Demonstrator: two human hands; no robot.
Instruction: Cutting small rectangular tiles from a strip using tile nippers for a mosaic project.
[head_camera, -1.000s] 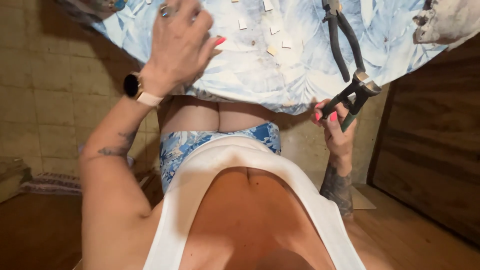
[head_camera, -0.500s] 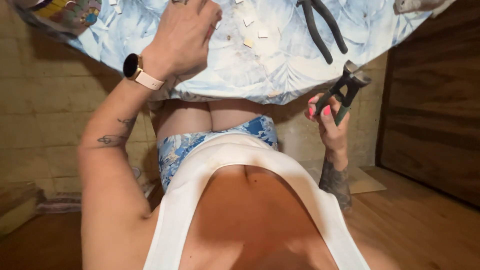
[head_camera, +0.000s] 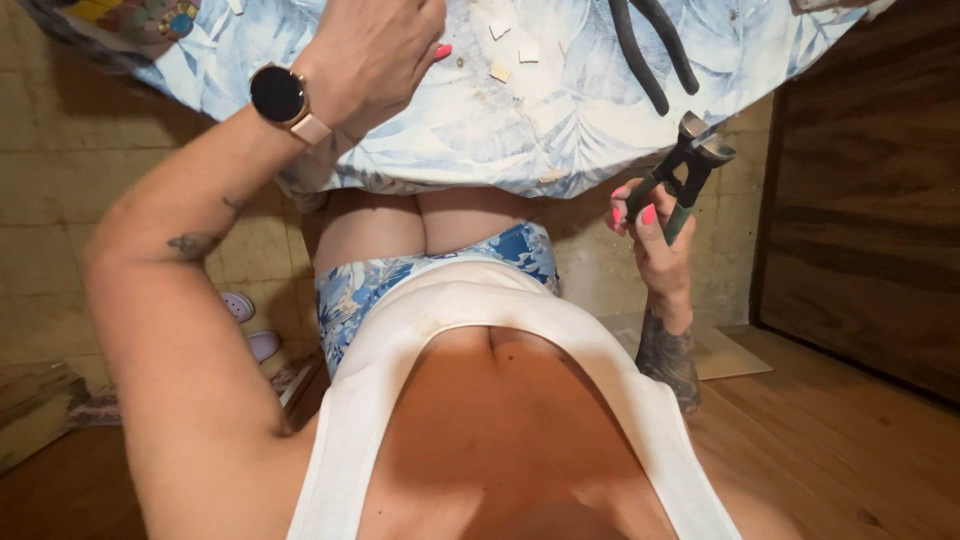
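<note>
My right hand (head_camera: 655, 235) grips the handles of a pair of tile nippers (head_camera: 690, 165), held upright just below the edge of a table draped in a blue leaf-print cloth (head_camera: 500, 130). The nipper jaws point up and hold nothing. My left hand (head_camera: 370, 50), with a round dark watch (head_camera: 278, 95) on its wrist, rests knuckles-up on the cloth with its fingers curled under. What lies beneath the palm is hidden. Several small white tile pieces (head_camera: 500, 72) lie just right of that hand.
A second tool with long black handles (head_camera: 650, 45) lies on the cloth at the top right. A colourful mosaic piece (head_camera: 140, 18) sits at the table's top left. A dark wooden panel (head_camera: 860, 230) stands to the right, over a wooden floor (head_camera: 840, 440).
My right hand has lifted the nippers slightly and turned their jaws upward beside the table edge. My left hand's fingers have curled in on the cloth.
</note>
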